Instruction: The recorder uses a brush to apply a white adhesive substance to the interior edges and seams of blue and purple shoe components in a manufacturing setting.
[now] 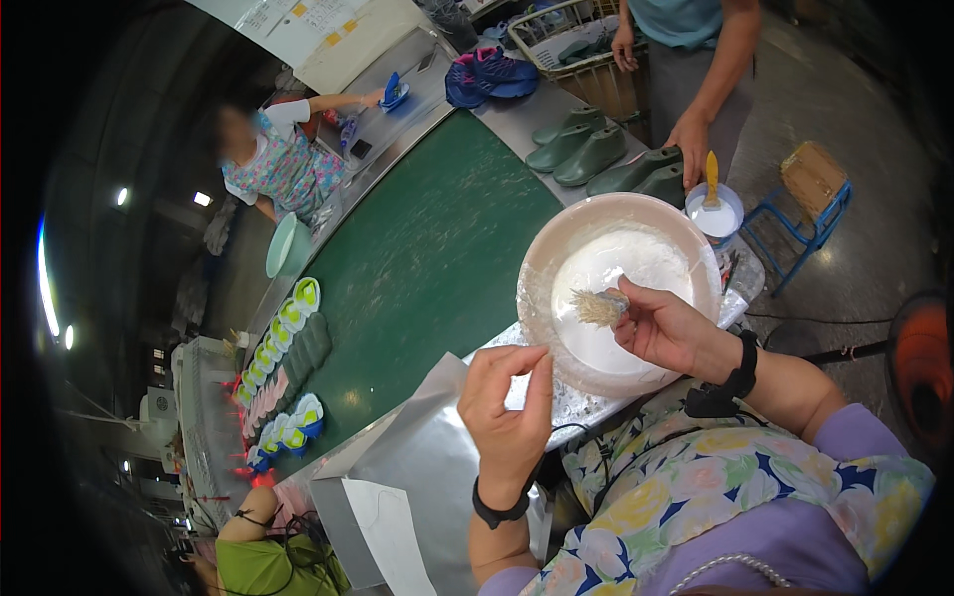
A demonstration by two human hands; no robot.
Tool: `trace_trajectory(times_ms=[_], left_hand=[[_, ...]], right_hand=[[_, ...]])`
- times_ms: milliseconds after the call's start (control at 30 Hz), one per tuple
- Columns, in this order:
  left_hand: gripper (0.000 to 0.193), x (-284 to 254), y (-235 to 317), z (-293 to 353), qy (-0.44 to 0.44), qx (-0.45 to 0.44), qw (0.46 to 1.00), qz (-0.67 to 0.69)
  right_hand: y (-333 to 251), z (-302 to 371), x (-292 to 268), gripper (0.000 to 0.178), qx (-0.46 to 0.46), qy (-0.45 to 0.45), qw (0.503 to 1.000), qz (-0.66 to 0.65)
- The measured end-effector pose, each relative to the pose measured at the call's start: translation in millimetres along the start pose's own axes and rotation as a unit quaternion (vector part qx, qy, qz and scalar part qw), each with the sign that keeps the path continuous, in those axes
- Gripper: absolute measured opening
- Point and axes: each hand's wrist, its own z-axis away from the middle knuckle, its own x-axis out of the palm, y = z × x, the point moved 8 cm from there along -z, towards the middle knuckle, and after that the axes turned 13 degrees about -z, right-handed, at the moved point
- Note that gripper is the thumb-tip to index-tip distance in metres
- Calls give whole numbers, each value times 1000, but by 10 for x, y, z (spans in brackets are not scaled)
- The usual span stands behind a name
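My right hand is closed around a short brush with pale, straw-coloured bristles pointing left. It hovers over a large pinkish basin, whose bottom and inner wall are coated with white liquid. Just left of the basin's near rim, my left hand is raised with thumb and forefinger pinched together. Whatever lies between those fingertips, if anything, is too small to make out. A small tub of white liquid stands beyond the basin, with a yellow-handled brush upright in it.
A green conveyor belt runs past the basin, carrying rows of shoe parts at its far left. Dark green shoe lasts stand beyond the basin, by a co-worker's hand. Another person sits across the belt. A blue-framed stool is at right.
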Motion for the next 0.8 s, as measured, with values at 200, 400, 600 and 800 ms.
trace_trajectory(times_ms=[200, 400, 600, 800], left_hand=[[15, 56, 1, 95, -1, -9, 1000, 4], [16, 95, -50, 160, 4, -3, 1000, -6], [20, 123, -117, 210, 5, 3, 1000, -7], [20, 163, -125, 222, 24, 37, 998, -34]], right_hand=[[68, 22, 70, 13, -8, -14, 998, 59], [96, -14, 64, 17, -26, -31, 994, 102], [132, -13, 95, 19, -30, -50, 987, 149], [146, -3, 149, 20, -52, -57, 980, 181]])
